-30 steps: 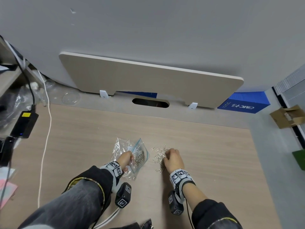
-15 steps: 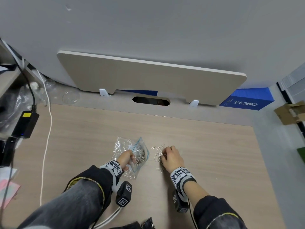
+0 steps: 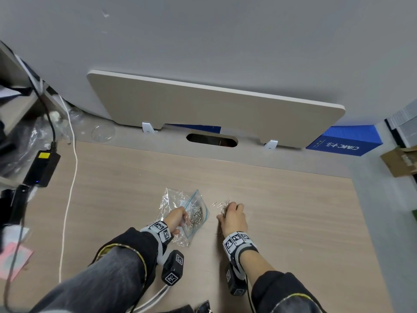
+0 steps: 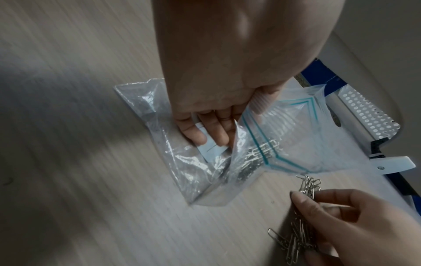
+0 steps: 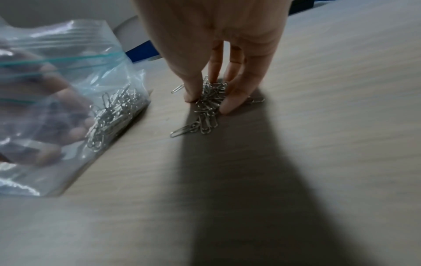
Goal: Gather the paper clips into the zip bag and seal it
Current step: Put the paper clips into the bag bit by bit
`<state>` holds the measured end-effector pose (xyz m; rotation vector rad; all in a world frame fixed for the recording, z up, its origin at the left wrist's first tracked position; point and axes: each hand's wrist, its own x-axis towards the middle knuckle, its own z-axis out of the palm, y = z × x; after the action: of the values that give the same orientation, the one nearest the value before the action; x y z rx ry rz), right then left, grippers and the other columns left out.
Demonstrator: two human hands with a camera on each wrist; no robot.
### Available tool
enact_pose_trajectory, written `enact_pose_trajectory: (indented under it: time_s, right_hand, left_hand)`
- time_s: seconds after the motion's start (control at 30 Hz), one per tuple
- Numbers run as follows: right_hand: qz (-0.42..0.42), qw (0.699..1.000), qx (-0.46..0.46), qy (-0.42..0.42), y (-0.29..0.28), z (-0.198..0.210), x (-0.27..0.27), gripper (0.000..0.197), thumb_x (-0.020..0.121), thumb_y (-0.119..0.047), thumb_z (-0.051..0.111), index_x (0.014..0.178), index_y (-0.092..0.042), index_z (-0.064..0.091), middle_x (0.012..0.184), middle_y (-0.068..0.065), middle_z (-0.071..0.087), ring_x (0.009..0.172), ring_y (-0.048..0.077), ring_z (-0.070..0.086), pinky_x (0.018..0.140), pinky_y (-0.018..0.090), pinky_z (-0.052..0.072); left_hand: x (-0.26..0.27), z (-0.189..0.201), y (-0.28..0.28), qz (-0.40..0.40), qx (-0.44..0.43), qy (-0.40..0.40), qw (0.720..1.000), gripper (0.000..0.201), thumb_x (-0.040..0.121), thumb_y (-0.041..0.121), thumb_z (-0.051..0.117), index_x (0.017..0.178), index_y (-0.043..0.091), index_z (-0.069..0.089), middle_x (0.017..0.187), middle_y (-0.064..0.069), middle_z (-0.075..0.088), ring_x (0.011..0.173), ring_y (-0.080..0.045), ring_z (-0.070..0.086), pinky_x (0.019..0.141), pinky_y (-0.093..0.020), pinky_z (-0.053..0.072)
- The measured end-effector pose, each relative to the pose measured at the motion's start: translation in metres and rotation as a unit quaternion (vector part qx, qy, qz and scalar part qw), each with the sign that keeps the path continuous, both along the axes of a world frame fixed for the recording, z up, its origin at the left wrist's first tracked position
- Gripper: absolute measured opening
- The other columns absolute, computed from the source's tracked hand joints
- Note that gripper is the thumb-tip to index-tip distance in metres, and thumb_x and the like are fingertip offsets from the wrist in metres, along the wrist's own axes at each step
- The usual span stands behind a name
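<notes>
A clear zip bag (image 3: 195, 213) (image 4: 284, 136) (image 5: 68, 100) with a blue-green seal line lies near the table's front, its mouth open toward the right. My left hand (image 3: 177, 219) (image 4: 218, 115) holds the mouth open, its fingers inside the bag. A heap of silver paper clips (image 5: 111, 115) (image 4: 255, 158) sits in the bag. To its right my right hand (image 3: 232, 216) (image 5: 207, 100) pinches a bunch of loose paper clips (image 5: 208, 106) (image 3: 223, 205) (image 4: 303, 216) against the table, thumb and fingers closing round them. One stray clip (image 3: 214, 204) lies just left of the bunch.
A crumpled clear wrapper (image 3: 170, 198) lies under and behind the bag. A black power adapter (image 3: 42, 168) and a white cable (image 3: 70, 199) run along the left side. A beige board (image 3: 214, 109) leans at the back. A blue box (image 3: 343, 143) and a cardboard box (image 3: 401, 161) stand at the right.
My right hand has drawn the scattered clips into a tighter bunch and shifted slightly left toward the bag. My left hand has stayed at the bag's mouth.
</notes>
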<state>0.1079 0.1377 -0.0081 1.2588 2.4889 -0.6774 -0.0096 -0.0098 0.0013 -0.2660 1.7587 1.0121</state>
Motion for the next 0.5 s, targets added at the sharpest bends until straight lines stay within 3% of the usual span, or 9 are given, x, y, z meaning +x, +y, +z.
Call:
enact_pose_trajectory:
  time_s: [0.27, 0.5]
  right_hand:
    - [0.057, 0.998, 0.010, 0.007, 0.008, -0.009, 0.004, 0.020, 0.092, -0.006, 0.046, 0.112, -0.006, 0.046, 0.119, 0.013, 0.045, 0.101, 0.036, 0.056, 0.072, 0.041, 0.045]
    - [0.045, 0.999, -0.006, 0.030, 0.013, -0.010, 0.006, 0.016, 0.092, -0.006, 0.043, 0.107, -0.005, 0.050, 0.114, 0.013, 0.050, 0.099, 0.036, 0.058, 0.073, 0.039, 0.045]
  left_hand:
    - [0.000, -0.001, 0.002, 0.012, -0.007, -0.009, 1.000, 0.026, 0.085, 0.009, 0.034, 0.062, 0.013, 0.045, 0.067, -0.003, 0.060, 0.053, -0.013, 0.038, 0.046, -0.018, 0.026]
    - [-0.001, -0.003, 0.002, 0.015, -0.030, -0.012, 0.999, 0.016, 0.084, 0.012, 0.037, 0.070, 0.013, 0.046, 0.083, -0.009, 0.058, 0.057, -0.016, 0.039, 0.049, -0.020, 0.029]
